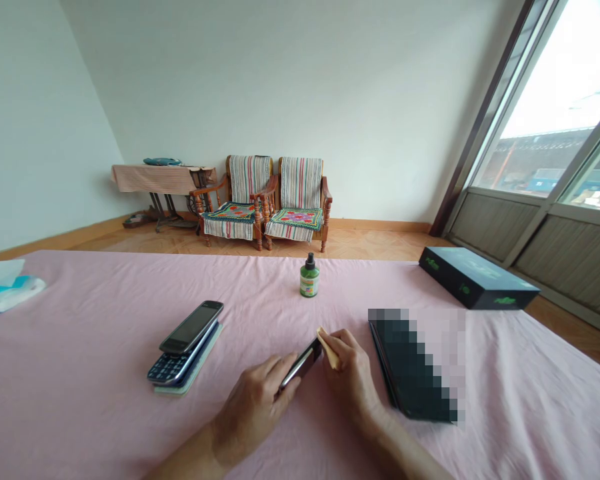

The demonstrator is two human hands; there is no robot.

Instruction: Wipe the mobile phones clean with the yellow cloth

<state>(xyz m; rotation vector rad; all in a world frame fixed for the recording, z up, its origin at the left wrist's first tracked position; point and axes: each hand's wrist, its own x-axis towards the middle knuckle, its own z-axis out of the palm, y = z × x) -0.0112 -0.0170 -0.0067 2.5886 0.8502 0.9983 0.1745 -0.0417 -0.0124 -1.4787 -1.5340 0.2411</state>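
My left hand is closed around the lower end of a dark phone with a shiny edge, held tilted above the pink cloth. A small yellow cloth is pinched in the fingers of my right hand and touches the phone's far end. To the left, a slider phone with its keypad exposed lies on a flat light-edged pad or case. Right of my right hand lies a dark flat item, partly pixelated, so its kind is unclear.
A green bottle with a black top stands beyond my hands. The pink bedsheet spreads under everything. At the right is a black box; a tissue pack lies far left. Two wooden chairs stand by the wall.
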